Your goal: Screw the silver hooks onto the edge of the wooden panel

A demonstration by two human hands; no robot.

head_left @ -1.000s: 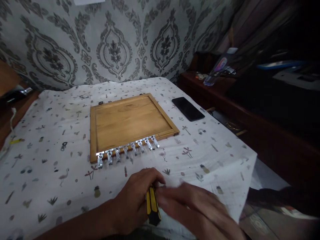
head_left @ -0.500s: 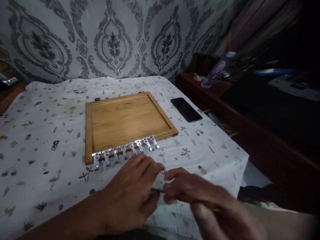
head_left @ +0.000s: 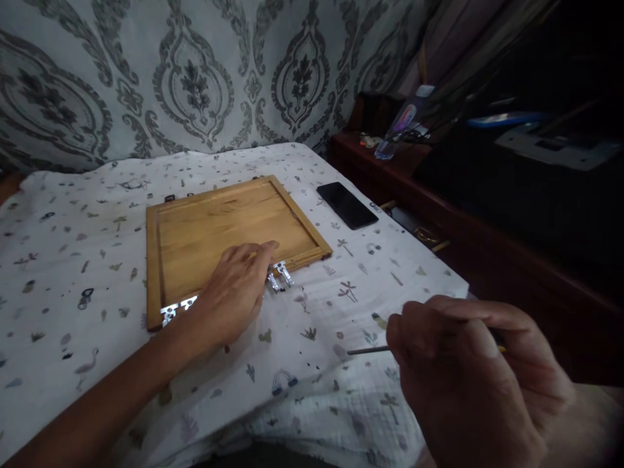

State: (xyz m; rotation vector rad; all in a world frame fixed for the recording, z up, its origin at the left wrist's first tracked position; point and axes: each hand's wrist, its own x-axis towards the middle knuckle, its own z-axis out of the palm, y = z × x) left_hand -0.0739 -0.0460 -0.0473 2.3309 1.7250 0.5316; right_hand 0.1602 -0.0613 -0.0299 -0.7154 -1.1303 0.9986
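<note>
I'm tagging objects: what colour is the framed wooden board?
The board is golden brown, shown best in the head view.

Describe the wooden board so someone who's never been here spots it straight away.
Start with the big white printed cloth. On it, left of the black phone, lies the board, flat, with the left hand across its near edge. Unlike the phone, it is brown wood with a raised frame, and shiny metal clips line that near edge.
</note>
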